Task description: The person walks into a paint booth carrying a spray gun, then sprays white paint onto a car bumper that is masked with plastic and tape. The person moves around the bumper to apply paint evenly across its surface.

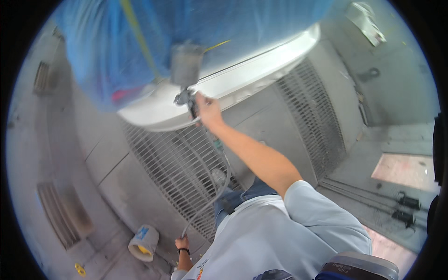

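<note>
My right hand (208, 111) is wrapped round the handle of a paint spray gun (185, 97), which has a grey cup (186, 63) on top, slightly blurred. The gun is held just above a white car bumper (242, 81). Blue masking sheet (261, 23) covers the car beyond it, with yellow tape along parts of it. From the gun's handle an air hose (227, 175) loops down past my legs to my left hand (182, 242), closed around it low at the left. A dark band circles that wrist.
Floor gratings (163, 163) lie below the bumper, and another grating (315, 116) is to the right. A white bucket (143, 242) with something yellow inside stands near my left hand. A yellow object (80, 269) lies at the lower left. Black fittings (409, 200) are at the right.
</note>
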{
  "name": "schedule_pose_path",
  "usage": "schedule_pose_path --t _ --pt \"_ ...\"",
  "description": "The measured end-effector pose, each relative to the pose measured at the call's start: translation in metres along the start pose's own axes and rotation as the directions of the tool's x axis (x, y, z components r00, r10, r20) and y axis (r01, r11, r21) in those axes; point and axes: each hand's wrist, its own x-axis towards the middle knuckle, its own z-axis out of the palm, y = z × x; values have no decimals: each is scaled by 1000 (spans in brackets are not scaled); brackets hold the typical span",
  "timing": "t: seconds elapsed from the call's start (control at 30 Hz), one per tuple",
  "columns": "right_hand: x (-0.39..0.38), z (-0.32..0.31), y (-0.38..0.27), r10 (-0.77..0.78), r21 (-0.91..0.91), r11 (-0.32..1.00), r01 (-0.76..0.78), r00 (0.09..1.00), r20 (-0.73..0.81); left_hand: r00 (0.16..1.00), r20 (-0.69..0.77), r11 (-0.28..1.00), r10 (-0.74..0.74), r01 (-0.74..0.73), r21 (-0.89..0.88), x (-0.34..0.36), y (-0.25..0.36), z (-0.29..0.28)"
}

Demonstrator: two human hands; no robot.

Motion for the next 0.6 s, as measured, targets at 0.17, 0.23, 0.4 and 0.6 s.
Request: schedule_pose_path --t 0.17,0.23,0.4,0.6 --pt "8 -66 20 -134 -265 960 93 981 -140 980 -27 975 195 -191 117 0 77 -8" --pt "19 -108 14 -116 -315 947 59 979 -166 964 -33 956 263 -256 143 -4 128 -13" --pt "70 -255 -48 -32 -423 902 -88 962 -269 930 122 922 348 -363 133 -40 297 -1" --pt "136 -403 -117 -81 -515 849 -119 934 -349 780 142 784 609 -619 39 -113 453 28"
